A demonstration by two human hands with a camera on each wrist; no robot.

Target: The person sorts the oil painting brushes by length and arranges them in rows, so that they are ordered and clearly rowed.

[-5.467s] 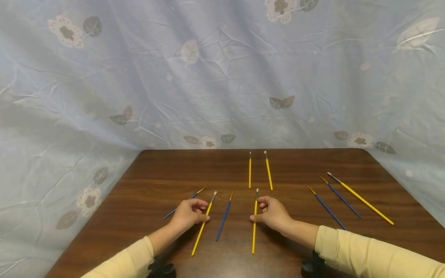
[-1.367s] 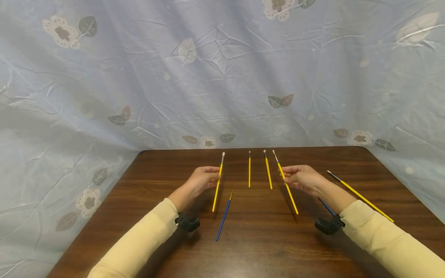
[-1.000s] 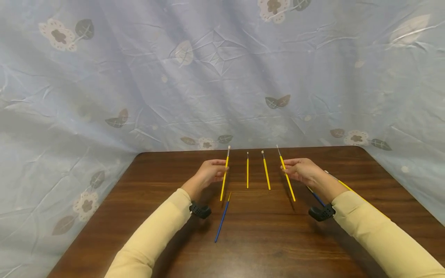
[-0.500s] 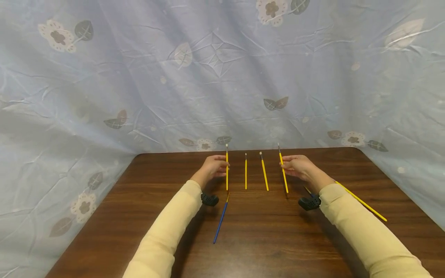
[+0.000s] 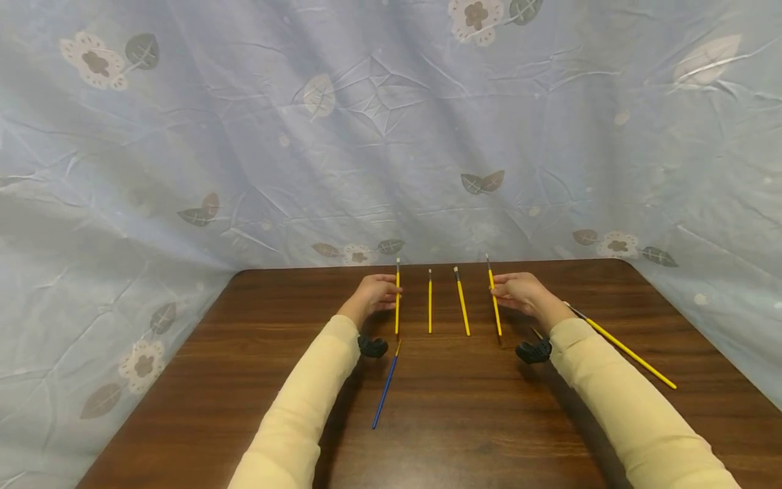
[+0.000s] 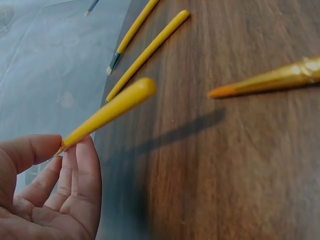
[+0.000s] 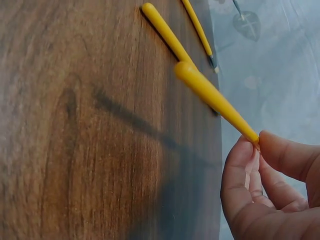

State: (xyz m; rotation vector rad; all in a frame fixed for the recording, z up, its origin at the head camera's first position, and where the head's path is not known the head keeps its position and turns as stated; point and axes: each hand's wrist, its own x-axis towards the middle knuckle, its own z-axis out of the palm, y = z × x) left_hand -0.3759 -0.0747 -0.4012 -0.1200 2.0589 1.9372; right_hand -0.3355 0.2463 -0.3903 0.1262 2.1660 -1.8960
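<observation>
My left hand (image 5: pixel 377 293) pinches a yellow-handled paintbrush (image 5: pixel 398 309) between thumb and fingers near the table's back edge, bristles pointing away. In the left wrist view, its handle (image 6: pixel 107 114) stands off the wood, its shadow apart from it. My right hand (image 5: pixel 520 293) pinches another yellow paintbrush (image 5: pixel 495 311) the same way. The right wrist view shows that handle (image 7: pixel 215 100) raised above the table too. Between the hands lie two more yellow paintbrushes, a thin one (image 5: pixel 430 307) and a wider one (image 5: pixel 462 303), side by side and apart.
A blue paintbrush (image 5: pixel 385 388) with a golden tip lies nearer, below the left brush. Another yellow paintbrush (image 5: pixel 632 352) lies slanted at right. A golden brush tip (image 5: pixel 537 333) shows beside the right wrist, the rest covered. A patterned curtain (image 5: pixel 427 136) hangs behind the wooden table (image 5: pixel 452 435).
Both hands have carried their yellow brushes from the table's middle to the back, either side of the two lying there. Over the last half second they have barely moved, the right brush dipping slightly.
</observation>
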